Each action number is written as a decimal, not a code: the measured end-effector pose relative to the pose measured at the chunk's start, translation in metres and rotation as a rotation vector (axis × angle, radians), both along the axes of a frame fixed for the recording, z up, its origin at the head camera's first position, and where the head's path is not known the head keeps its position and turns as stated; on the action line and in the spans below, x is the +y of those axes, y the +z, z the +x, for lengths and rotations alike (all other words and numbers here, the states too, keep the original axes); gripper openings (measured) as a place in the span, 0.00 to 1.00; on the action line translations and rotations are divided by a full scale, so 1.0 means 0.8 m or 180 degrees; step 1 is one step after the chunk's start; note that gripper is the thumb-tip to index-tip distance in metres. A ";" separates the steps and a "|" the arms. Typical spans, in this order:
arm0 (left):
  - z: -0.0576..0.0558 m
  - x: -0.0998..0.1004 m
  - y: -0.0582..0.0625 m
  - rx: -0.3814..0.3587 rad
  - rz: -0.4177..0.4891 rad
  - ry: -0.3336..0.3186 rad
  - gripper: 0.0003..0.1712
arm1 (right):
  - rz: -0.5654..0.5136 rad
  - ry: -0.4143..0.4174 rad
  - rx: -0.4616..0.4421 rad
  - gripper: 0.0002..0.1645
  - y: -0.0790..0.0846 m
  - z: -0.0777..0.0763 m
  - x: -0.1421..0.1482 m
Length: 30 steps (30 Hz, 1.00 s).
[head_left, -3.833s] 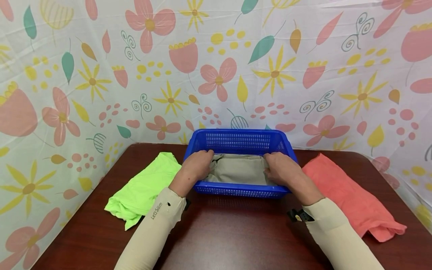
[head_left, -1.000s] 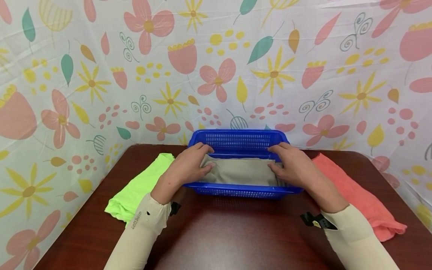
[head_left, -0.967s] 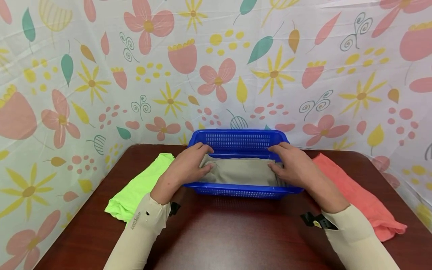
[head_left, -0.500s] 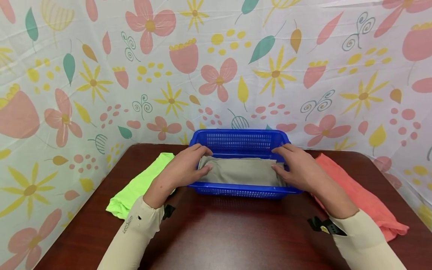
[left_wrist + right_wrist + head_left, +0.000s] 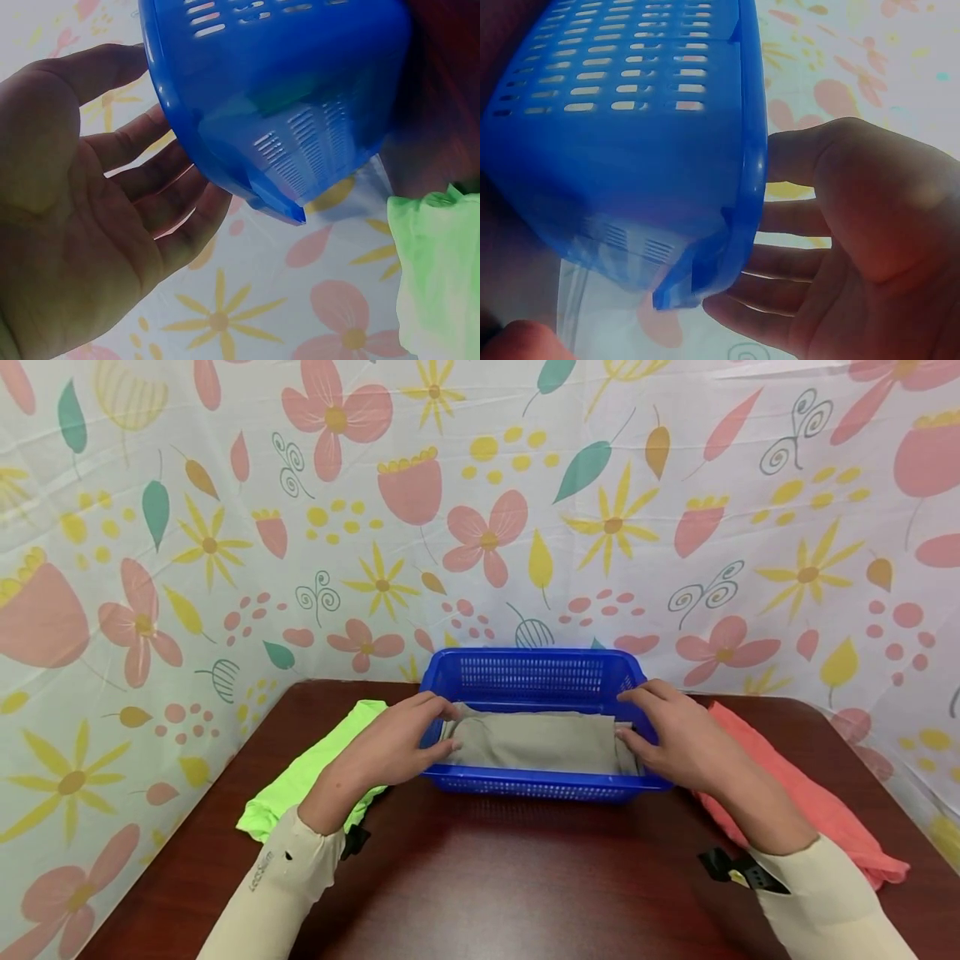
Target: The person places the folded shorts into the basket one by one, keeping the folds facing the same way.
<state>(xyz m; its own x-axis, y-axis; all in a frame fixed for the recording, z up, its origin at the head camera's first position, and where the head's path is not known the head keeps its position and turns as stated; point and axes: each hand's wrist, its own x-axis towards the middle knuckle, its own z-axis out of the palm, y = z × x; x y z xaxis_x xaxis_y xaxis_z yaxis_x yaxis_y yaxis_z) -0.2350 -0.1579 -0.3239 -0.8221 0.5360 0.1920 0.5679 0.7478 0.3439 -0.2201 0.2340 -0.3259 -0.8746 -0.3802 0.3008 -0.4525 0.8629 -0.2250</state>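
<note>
A dark reddish-brown table [image 5: 480,877] with a glossy top and rounded far corners stands close to a white sheet [image 5: 480,460] printed with pink and yellow flowers and green leaves, which runs along the far side and round to the left. The blue basket [image 5: 532,783] sits upright near the middle of the table's far edge, mouth facing up, its long axis running left to right. Inside it lies a folded grey cloth [image 5: 540,743], its length along the basket's. The left hand [image 5: 393,735] is at the basket's left end and the right hand [image 5: 678,731] at its right end, fingers spread and gently bent, neither gripping anything; whether fingertips touch the rim I cannot tell. Left of the basket, a green cloth [image 5: 315,760] slants with its far end toward the right; on the right, a red cloth [image 5: 847,839] slants with its far end toward the left.
</note>
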 end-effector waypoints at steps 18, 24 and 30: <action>0.017 -0.016 -0.004 0.0122 -0.0146 -0.0078 0.23 | -0.0036 -0.0082 0.0243 0.30 0.006 0.008 0.027; 0.025 -0.021 -0.003 0.0075 -0.0102 -0.0135 0.22 | -0.0147 -0.0074 0.0343 0.30 0.007 0.011 0.038; 0.030 -0.024 -0.005 0.0025 -0.0116 -0.0165 0.22 | -0.0175 -0.0109 0.0376 0.33 0.006 0.015 0.050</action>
